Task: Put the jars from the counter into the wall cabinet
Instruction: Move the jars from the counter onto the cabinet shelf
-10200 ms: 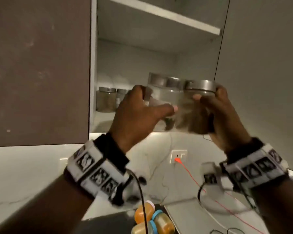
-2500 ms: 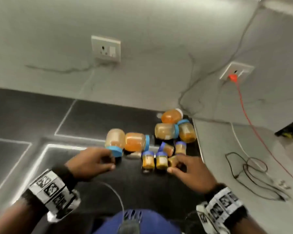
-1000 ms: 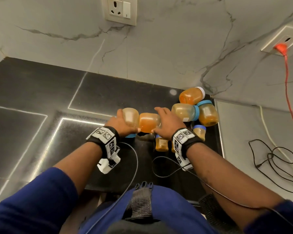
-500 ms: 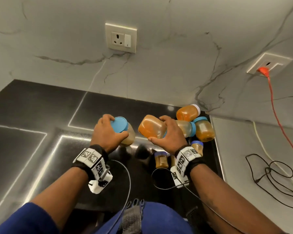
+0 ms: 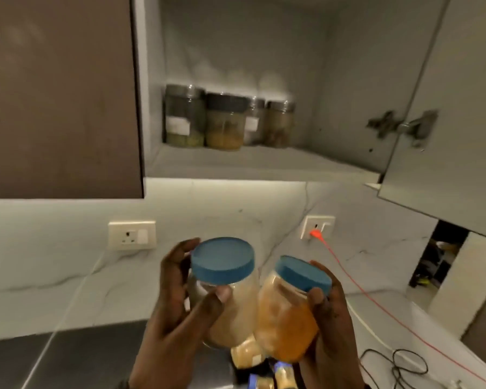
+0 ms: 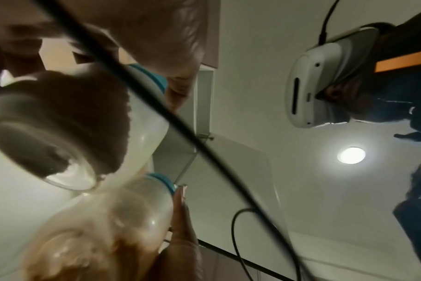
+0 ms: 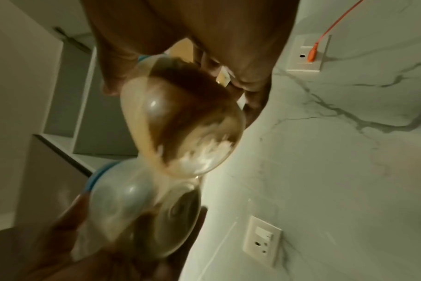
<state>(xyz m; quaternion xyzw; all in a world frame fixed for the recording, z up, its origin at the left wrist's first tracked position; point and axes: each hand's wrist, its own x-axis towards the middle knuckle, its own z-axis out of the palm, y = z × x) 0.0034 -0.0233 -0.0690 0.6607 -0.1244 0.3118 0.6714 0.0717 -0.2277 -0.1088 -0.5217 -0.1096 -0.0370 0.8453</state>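
Note:
In the head view my left hand (image 5: 191, 299) grips a pale blue-lidded jar (image 5: 230, 293), held upright in front of me. Beside it my right hand (image 5: 328, 313) grips an orange blue-lidded jar (image 5: 286, 318), tilted left so the two jars touch. Both are raised below the open wall cabinet (image 5: 250, 164), whose shelf holds several metal-lidded jars (image 5: 225, 122) at its back left. More small jars (image 5: 250, 357) lie on the counter under my hands. The left wrist view shows the pale jar (image 6: 60, 123) from below; the right wrist view shows the orange jar (image 7: 187, 121) likewise.
The cabinet's right door (image 5: 449, 108) stands open, and a brown door (image 5: 59, 94) is closed on the left. Two wall sockets (image 5: 132, 235) sit on the marble backsplash, one with an orange plug and cord (image 5: 316, 234). Black and white cables (image 5: 396, 363) lie on the counter at right.
Both hands have lifted their jars off the counter and turned them upright, up toward the cabinet. My view has swung from the counter up to the open shelf.

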